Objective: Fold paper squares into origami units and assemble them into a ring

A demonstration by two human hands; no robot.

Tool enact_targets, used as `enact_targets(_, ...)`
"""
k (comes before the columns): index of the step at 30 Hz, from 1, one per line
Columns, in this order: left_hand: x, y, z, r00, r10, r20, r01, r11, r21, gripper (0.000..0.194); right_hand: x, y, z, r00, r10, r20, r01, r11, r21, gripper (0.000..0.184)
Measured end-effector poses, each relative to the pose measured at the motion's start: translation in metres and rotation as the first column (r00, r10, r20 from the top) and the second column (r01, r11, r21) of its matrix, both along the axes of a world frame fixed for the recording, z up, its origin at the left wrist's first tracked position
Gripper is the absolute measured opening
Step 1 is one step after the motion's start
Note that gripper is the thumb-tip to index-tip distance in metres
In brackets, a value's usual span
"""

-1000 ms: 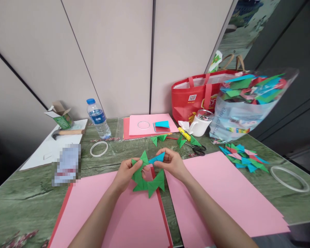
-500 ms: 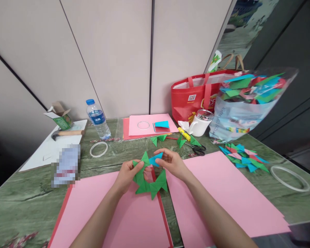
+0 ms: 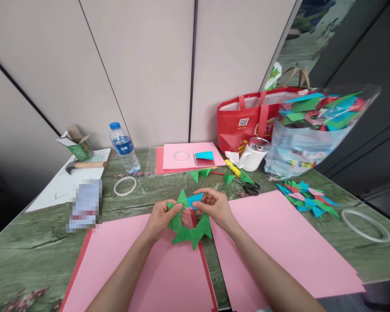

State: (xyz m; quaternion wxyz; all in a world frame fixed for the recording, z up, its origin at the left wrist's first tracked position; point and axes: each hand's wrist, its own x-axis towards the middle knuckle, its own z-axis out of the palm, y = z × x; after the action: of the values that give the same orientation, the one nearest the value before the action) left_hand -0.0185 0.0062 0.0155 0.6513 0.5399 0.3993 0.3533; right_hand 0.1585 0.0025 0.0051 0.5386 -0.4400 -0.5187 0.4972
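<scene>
My left hand [image 3: 162, 220] is closed on a ring of folded green paper pieces [image 3: 182, 235] with pointed tips, thumb pressed on its upper left side. A folded blue paper piece [image 3: 195, 199] meets the ring at its top, and my right hand [image 3: 215, 206] pinches that piece between thumb and fingers. How far the blue piece sits inside the green fold is hidden by my left thumb. The ring is held above the pink paper stack [image 3: 126, 260] on the left. A second stack of pink sheets [image 3: 286, 247] lies under my right forearm.
Loose green folded pieces [image 3: 199, 174] lie beyond my hands, near black-handled scissors [image 3: 250, 187] and a yellow glue stick [image 3: 233, 168]. Coloured folded pieces [image 3: 307, 199] are heaped at right, before a filled plastic bag [image 3: 312, 134]. A water bottle [image 3: 125, 149] and hammer [image 3: 86, 165] are at left.
The ring's lower part has swung slightly to the right. Both hands keep their hold on the green ring and the blue piece. The view has shifted a little.
</scene>
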Motion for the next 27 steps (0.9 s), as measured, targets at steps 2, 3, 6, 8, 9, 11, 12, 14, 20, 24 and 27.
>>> enact_targets(2,0.0,0.001,0.001,1.0,0.01,-0.008,-0.01,1.0,0.017,0.029,-0.001,0.0,0.0,1.0,-0.017,-0.001,0.017,1.0,-0.003,0.031)
enact_targets(3,-0.001,0.001,0.001,1.0,0.006,-0.017,-0.006,1.0,0.025,0.028,0.0,0.0,0.0,1.0,-0.017,0.007,0.017,1.0,-0.007,0.031)
enact_targets(6,-0.002,0.001,0.004,0.997,-0.046,-0.068,0.049,0.998,0.046,0.028,0.005,0.001,0.001,0.996,0.058,0.073,-0.056,0.998,-0.028,0.028)
enact_targets(8,-0.002,0.001,0.005,0.992,-0.087,-0.095,0.092,0.994,0.057,0.03,0.009,0.002,0.002,0.988,0.11,0.113,-0.106,0.994,-0.039,0.027)
enact_targets(9,-0.002,0.0,0.006,0.991,-0.095,-0.099,0.101,0.993,0.061,0.03,0.01,0.002,0.003,0.986,0.119,0.119,-0.115,0.993,-0.041,0.027)
enact_targets(11,-0.002,0.0,0.005,0.993,-0.078,-0.091,0.084,0.995,0.062,0.03,0.009,0.002,0.002,0.99,0.094,0.106,-0.09,0.995,-0.038,0.028)
enact_targets(12,-0.002,0.0,0.004,0.994,-0.061,-0.086,0.066,0.996,0.061,0.029,0.008,0.002,0.002,0.993,0.076,0.091,-0.073,0.997,-0.038,0.029)
enact_targets(14,-0.001,-0.001,0.004,0.996,-0.031,-0.079,0.036,0.998,0.057,0.028,0.005,0.002,0.0,0.997,0.049,0.054,-0.047,0.998,-0.041,0.03)
enact_targets(20,0.003,-0.002,0.007,0.997,-0.033,-0.064,0.033,0.999,-0.005,0.028,0.004,0.005,-0.004,0.998,0.03,0.049,-0.029,0.999,-0.031,0.036)
enact_targets(24,0.003,-0.002,0.006,0.998,-0.053,0.042,0.056,0.996,-0.073,0.033,0.007,0.009,-0.008,0.99,0.103,0.101,-0.102,0.995,-0.017,0.033)
enact_targets(27,0.0,0.0,0.002,0.999,0.027,0.037,-0.021,0.988,-0.154,0.033,0.017,0.018,-0.015,0.965,-0.03,0.261,0.007,0.996,0.085,0.026)
